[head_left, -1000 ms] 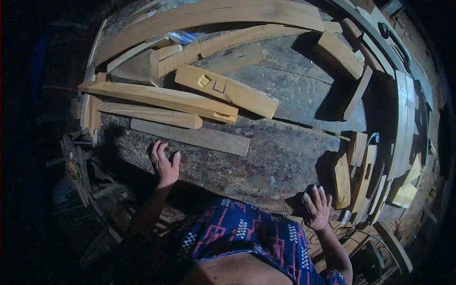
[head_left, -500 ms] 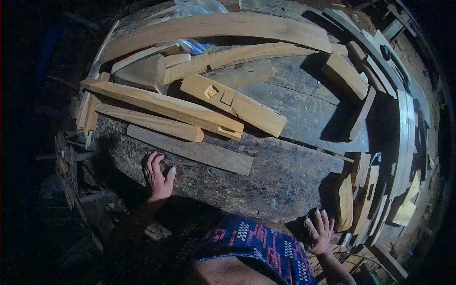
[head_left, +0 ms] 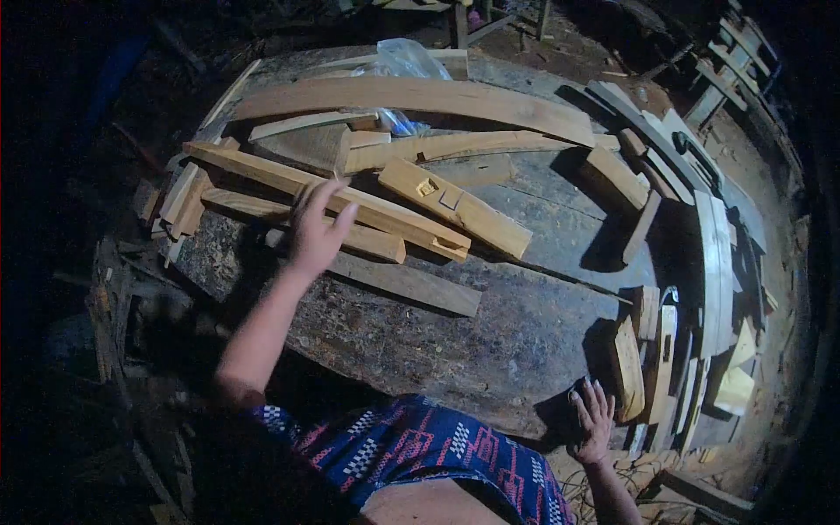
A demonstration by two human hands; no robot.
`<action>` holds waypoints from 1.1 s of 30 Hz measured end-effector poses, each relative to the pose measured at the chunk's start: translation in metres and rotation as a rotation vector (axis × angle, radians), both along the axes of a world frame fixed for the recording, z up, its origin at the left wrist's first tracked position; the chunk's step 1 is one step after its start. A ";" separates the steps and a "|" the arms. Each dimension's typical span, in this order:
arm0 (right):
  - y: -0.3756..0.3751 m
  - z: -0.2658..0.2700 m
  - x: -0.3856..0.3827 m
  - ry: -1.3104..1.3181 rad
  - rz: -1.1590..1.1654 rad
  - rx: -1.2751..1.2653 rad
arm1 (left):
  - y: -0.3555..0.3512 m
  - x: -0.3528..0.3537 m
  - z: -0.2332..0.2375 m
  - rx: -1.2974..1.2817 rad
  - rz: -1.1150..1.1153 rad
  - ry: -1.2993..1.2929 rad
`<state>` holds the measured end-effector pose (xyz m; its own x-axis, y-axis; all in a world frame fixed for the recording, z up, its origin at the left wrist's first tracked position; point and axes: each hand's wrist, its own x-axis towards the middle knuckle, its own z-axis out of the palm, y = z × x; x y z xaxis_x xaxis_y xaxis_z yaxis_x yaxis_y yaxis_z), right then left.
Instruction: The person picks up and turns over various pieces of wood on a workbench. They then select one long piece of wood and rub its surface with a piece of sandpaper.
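Observation:
My left hand [head_left: 320, 229] is raised over the long notched beam [head_left: 385, 215], its fingers apart and nothing held; whether it touches the wood I cannot tell. Under and beside it lie a shorter rounded piece [head_left: 372, 241] and a flat grey board [head_left: 411, 284]. Just beyond is a light block [head_left: 490, 226] with a cut mortise and a dark outlined rectangle. My right hand [head_left: 594, 420] rests with spread fingers at the near edge of the worktable [head_left: 437, 350], left of an upright-looking short wooden block [head_left: 627, 369].
A wide curved plank [head_left: 420, 98] spans the far side, near a clear plastic bag [head_left: 411, 59]. To the right lie a thick block [head_left: 616, 175], long pale strips [head_left: 713, 271] and a hand plane-like wooden piece [head_left: 666, 350]. Scrap wood stands around the table.
My left hand has moved up and forward from the bare tabletop to above the long beam. My right hand stays near the table edge. The view has shifted, showing more of the far side.

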<state>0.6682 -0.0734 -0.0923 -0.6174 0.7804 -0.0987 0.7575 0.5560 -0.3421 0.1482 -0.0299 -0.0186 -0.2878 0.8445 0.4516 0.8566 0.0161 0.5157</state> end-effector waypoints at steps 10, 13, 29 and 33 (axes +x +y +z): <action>-0.008 0.003 -0.006 0.072 -0.029 0.152 | 0.175 -0.030 -0.040 -0.496 -0.331 0.104; -0.007 0.001 -0.002 0.076 -0.032 0.170 | 0.190 -0.001 -0.034 -0.656 -0.215 0.361; -0.011 0.011 -0.006 0.048 -0.053 0.157 | 0.214 0.028 -0.050 -0.579 -0.225 0.504; -0.007 -0.003 0.000 0.011 -0.028 0.187 | 0.212 0.030 -0.046 -0.532 -0.246 0.590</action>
